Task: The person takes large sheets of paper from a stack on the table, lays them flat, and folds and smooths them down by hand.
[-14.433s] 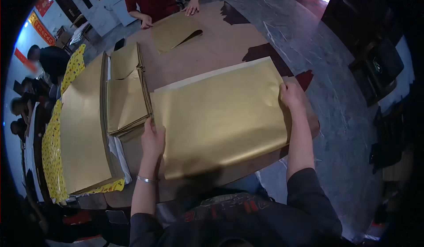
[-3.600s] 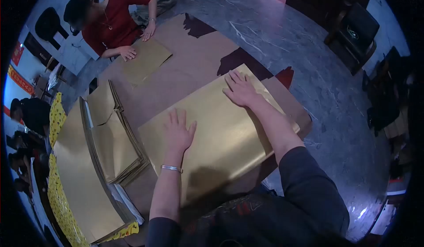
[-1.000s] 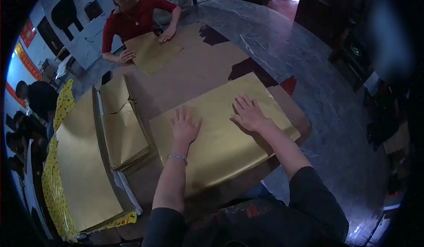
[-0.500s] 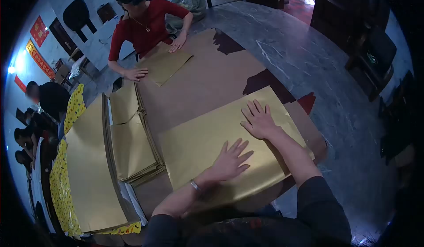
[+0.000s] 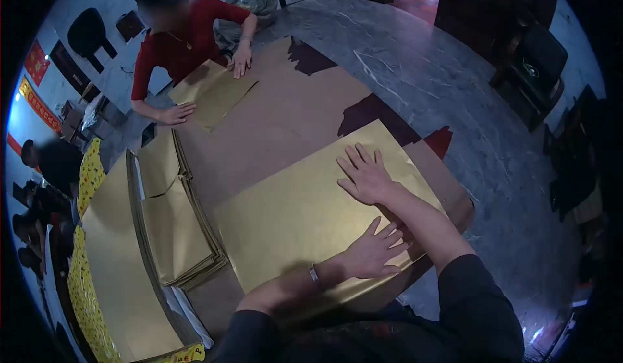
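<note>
A large gold paper sheet (image 5: 279,227) lies on the brown-covered table (image 5: 259,149) in front of me, its near edge bent over in a rounded fold. My left hand (image 5: 376,251) rests on it near the fold at the right, fingers spread. Farther up the sheet, close to its right end, my right hand (image 5: 368,176) lies flat with the fingers apart. Neither hand grips anything. Left of the sheet is a stack of folded gold paper (image 5: 175,233), and beyond that a pile of large flat gold sheets (image 5: 117,253).
Across the table a person in a red top (image 5: 211,32) presses on a smaller folded gold sheet (image 5: 211,97). Yellow patterned wrapping (image 5: 81,291) borders the far left pile. Torn dark red covering (image 5: 379,120) shows along the right edge. A dark chair (image 5: 535,64) stands to the right.
My left hand has slid right along the sheet, toward my right forearm. My right hand stays in nearly the same place on the paper. The whole view has shifted slightly.
</note>
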`<state>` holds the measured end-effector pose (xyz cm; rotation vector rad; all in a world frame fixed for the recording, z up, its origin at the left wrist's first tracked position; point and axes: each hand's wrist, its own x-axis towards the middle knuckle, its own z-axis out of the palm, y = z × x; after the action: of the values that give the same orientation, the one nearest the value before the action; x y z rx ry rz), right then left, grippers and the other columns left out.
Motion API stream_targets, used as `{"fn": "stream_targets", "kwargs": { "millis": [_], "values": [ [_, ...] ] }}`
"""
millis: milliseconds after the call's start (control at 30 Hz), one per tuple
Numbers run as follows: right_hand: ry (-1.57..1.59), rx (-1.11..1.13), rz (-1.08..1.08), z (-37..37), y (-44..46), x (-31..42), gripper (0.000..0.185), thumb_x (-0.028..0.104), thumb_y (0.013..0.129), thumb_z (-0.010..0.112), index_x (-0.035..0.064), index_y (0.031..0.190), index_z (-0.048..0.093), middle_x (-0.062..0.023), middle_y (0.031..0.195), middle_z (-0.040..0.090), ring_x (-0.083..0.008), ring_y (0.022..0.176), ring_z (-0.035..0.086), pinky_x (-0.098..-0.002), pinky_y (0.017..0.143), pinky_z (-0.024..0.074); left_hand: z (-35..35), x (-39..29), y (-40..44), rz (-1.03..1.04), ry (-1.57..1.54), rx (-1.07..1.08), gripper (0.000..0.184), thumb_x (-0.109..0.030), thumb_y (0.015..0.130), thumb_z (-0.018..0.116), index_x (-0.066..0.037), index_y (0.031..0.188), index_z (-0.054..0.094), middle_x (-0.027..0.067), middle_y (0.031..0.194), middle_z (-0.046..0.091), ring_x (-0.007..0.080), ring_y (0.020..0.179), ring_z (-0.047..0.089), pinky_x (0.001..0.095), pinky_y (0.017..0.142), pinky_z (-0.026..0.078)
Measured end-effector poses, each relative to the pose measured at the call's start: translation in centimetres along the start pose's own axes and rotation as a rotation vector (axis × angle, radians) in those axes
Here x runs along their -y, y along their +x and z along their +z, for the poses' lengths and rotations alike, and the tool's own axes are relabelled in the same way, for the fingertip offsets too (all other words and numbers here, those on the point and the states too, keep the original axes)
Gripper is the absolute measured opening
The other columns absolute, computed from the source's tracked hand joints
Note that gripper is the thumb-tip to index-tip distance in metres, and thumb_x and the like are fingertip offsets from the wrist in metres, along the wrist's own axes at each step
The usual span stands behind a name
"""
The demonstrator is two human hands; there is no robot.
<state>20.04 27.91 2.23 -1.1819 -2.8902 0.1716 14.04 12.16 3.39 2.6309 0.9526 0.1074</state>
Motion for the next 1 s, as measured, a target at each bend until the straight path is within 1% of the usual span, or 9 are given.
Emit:
{"fn": "stream_targets", "kwargs": {
  "millis": [67,267,400,467,533,633,667,767,1000],
  "values": [
    [0.031,0.022,0.007,-0.2,-0.1,0.0,0.065,0.053,0.097,0.039,0.0151,0.15,0.034,-0.0139,0.16,0.019,-0.0342,0.149,0.011,-0.0626,0.116,0.0111,2.5,-0.5,-0.5,0.047,0.027,-0.208,0.072,-0.058,0.094,0.04,-0.01,0.148,0.036,0.0154,0.157,0.024,0.0327,0.148,0.014,0.0629,0.113,0.016],
    [0.028,0.029,0.005,-0.1,-0.2,-0.1,0.065,0.054,0.098,0.036,0.0149,0.15,0.033,-0.0141,0.16,0.018,-0.0334,0.149,0.008,-0.062,0.116,0.0101,3.3,-2.4,-1.7,0.009,0.032,-0.132,0.071,-0.06,0.094,0.038,-0.013,0.148,0.038,0.0144,0.158,0.025,0.0327,0.148,0.017,0.0634,0.113,0.015],
    [-0.005,0.065,0.017,-0.7,-0.3,0.2,0.066,0.056,0.098,0.032,0.0159,0.152,0.03,-0.0135,0.16,0.017,-0.0317,0.149,0.009,-0.0606,0.117,0.0096,2.6,-4.0,-3.5,-0.11,0.029,-0.079,0.069,-0.059,0.094,0.038,-0.017,0.149,0.036,0.0134,0.158,0.024,0.0347,0.147,0.017,0.0638,0.113,0.016],
    [0.006,0.027,0.002,0.0,-0.2,0.0,0.066,0.055,0.098,0.033,0.0158,0.151,0.032,-0.0139,0.16,0.019,-0.032,0.149,0.011,-0.0612,0.116,0.0107,2.6,-4.7,-4.8,-0.175,0.054,-0.087,0.071,-0.061,0.094,0.038,-0.018,0.15,0.035,0.014,0.158,0.024,0.0351,0.147,0.017,0.064,0.113,0.017],
    [-0.007,0.033,0.007,-0.2,-0.2,0.0,0.065,0.054,0.098,0.034,0.0159,0.15,0.033,-0.0141,0.159,0.02,-0.0321,0.149,0.013,-0.062,0.116,0.0113,2.6,-5.4,-6.2,-0.202,0.078,-0.107,0.067,-0.057,0.093,0.044,-0.018,0.148,0.039,0.0147,0.157,0.027,0.0362,0.145,0.022,0.0647,0.11,0.024],
    [0.0,-0.004,-0.01,0.0,-0.3,-0.1,0.064,0.054,0.098,0.034,0.0157,0.15,0.033,-0.0138,0.159,0.02,-0.0331,0.148,0.014,-0.0622,0.115,0.0125,2.2,-6.9,-9.5,-0.352,0.001,-0.252,0.06,-0.047,0.09,0.057,-0.015,0.14,0.048,0.0141,0.153,0.033,0.0373,0.14,0.032,0.0653,0.104,0.033],
    [0.01,-0.009,0.007,0.3,-0.3,0.0,0.064,0.054,0.098,0.035,0.0156,0.15,0.034,-0.0139,0.159,0.02,-0.0335,0.148,0.014,-0.0624,0.115,0.0136,2.1,-7.5,-10.6,-0.36,0.008,-0.252,0.06,-0.047,0.09,0.057,-0.015,0.14,0.048,0.0141,0.153,0.033,0.0373,0.14,0.032,0.0653,0.104,0.033],
    [-0.01,0.012,0.005,0.1,-0.2,0.0,0.065,0.055,0.098,0.035,0.0161,0.15,0.034,-0.0141,0.159,0.021,-0.0332,0.148,0.014,-0.062,0.114,0.0142,3.2,-9.0,-14.1,-0.66,0.071,-0.147,0.062,-0.045,0.088,0.061,-0.015,0.142,0.046,0.0156,0.152,0.034,0.0383,0.141,0.03,0.0662,0.107,0.028],
    [-0.08,0.055,0.011,0.3,0.0,0.2,0.065,0.056,0.098,0.033,0.0184,0.151,0.032,-0.0132,0.16,0.018,-0.0332,0.147,0.014,-0.0609,0.115,0.0135,5.6,-12.7,-24.9,-1.042,0.084,-0.184,0.062,-0.042,0.09,0.057,-0.015,0.144,0.044,0.0181,0.155,0.03,0.0397,0.143,0.026,0.0671,0.108,0.024]
  ]
}}
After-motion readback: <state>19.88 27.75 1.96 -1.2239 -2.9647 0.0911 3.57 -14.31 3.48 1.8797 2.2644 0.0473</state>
